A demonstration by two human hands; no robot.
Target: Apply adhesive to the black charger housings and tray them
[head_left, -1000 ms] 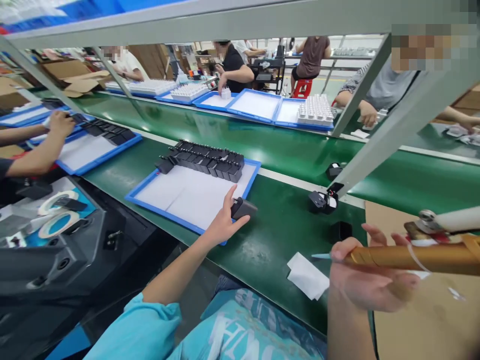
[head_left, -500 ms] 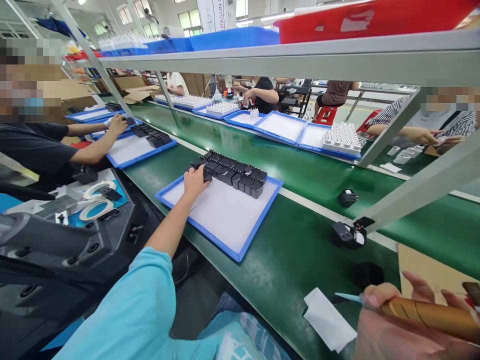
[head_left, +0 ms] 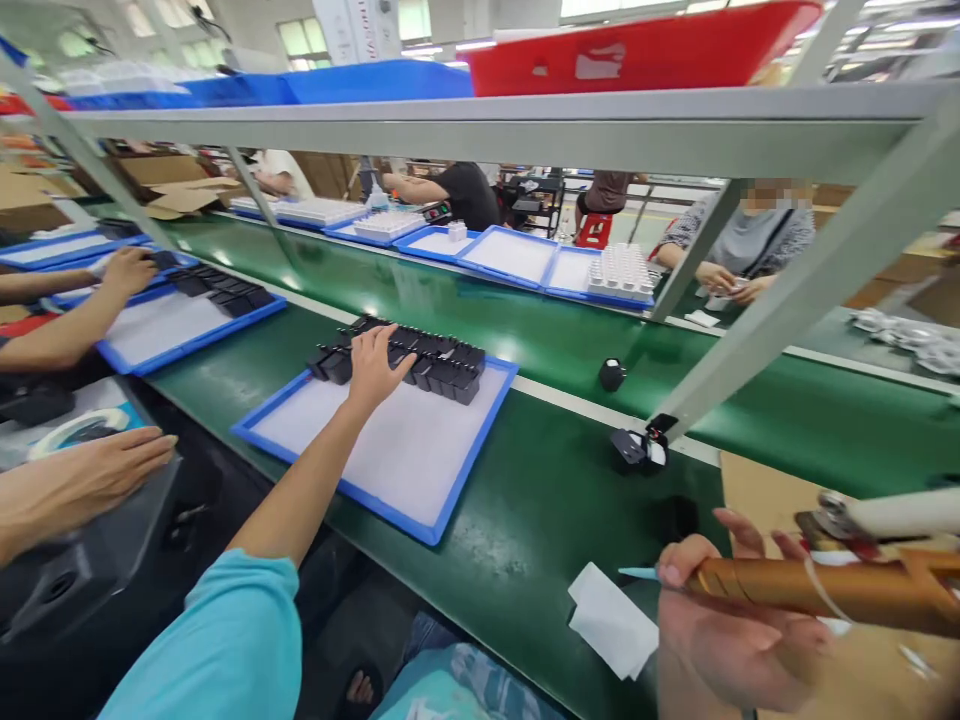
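Note:
My left hand [head_left: 377, 361] reaches out on a turquoise-sleeved arm and lies with fingers stretched over a row of black parts [head_left: 439, 364]. The parts stand along the far side of a blue-rimmed white tray [head_left: 390, 520]. My right hand [head_left: 724, 630] is low at the right, closed round a gold pen-like tool [head_left: 806, 588] with a thin blue tip that points left. A white paper slip [head_left: 611, 620] lies on the green belt just left of that hand.
A small black part [head_left: 612, 374] and a black-and-white piece [head_left: 637, 448] sit on the green belt [head_left: 570, 480] by a slanted grey frame post [head_left: 780, 310]. A co-worker's hand [head_left: 90, 480] reaches in at the left. A second blue tray [head_left: 172, 325] and several workers are beyond.
My left hand carried a black part from the tray's right edge to the row at its far side and now lies on the row. A co-worker's hand has come in at the left.

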